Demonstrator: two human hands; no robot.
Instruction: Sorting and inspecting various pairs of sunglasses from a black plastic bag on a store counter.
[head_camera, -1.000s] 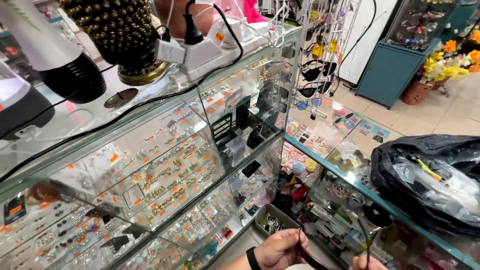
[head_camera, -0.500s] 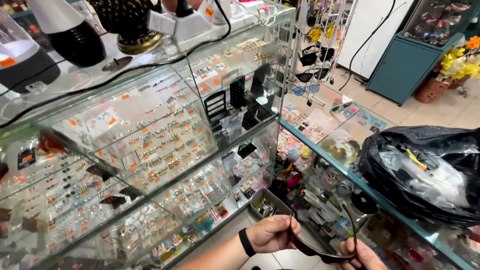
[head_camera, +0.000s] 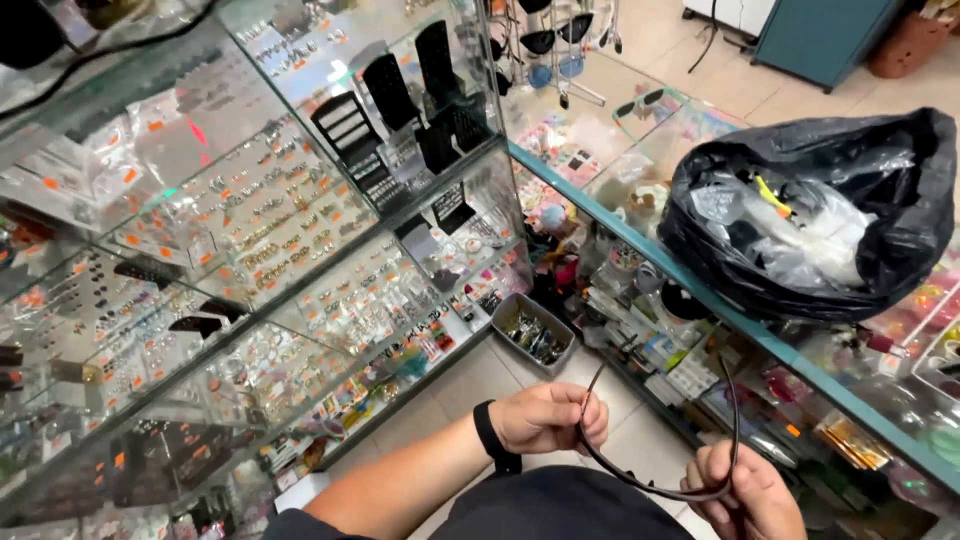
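Observation:
My left hand (head_camera: 545, 418), with a black band on its wrist, pinches one arm of a thin dark curved headband (head_camera: 650, 485) low in the view. My right hand (head_camera: 750, 495) grips the other arm of the same headband, near the bottom edge. The band bends in a U between both hands, its two ends pointing upward. Both hands hover above the tiled floor, between a glass jewellery case and a glass counter.
A tall glass display case (head_camera: 250, 230) full of small jewellery fills the left. On the glass counter's teal edge (head_camera: 640, 255) to the right sits an open black plastic bag (head_camera: 810, 215) with clear wrappers. A small grey tray (head_camera: 535, 333) lies on the floor.
The view has tilted downward, so both hands and the headband now sit higher and fuller in view. The headband is held lower in front of me, with both hands still on it.

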